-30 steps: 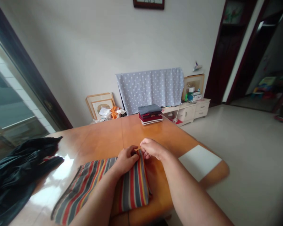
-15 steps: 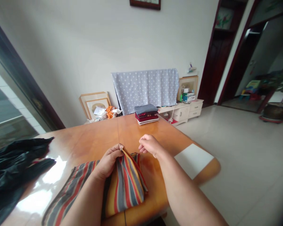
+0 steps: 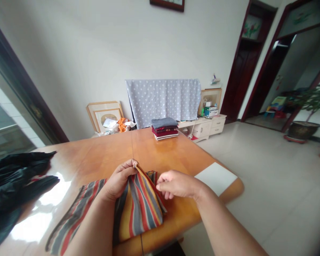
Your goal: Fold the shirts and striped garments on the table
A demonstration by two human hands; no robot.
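The striped cloth (image 3: pixel 138 206), banded in grey, red and yellow, lies partly folded on the wooden worktop (image 3: pixel 162 156), directly in front of the person and between the hands, with one corner raised into a peak. The left hand (image 3: pixel 119 179) pinches that peak between thumb and fingers. The right hand (image 3: pixel 176 185) is half curled and holds nothing visible; its fingertips (image 3: pixel 160 188) are at the cloth's right fold, and contact cannot be confirmed. A flat length of the cloth runs toward the lower left, passing beneath the left forearm, which hides part of it. A dark garment (image 3: pixel 16 181) lies bunched at the left of the worktop, cut off by the frame edge. A white sheet (image 3: pixel 216 177) lies at the right edge. A stack of folded garments (image 3: pixel 164 128) stands at the far end, grey on top over dark red layers; the marking on one layer is too small to read. Beyond, a white cabinet (image 3: pixel 200 128) carries small boxes (image 3: pixel 210 112), whose labels cannot be made out.
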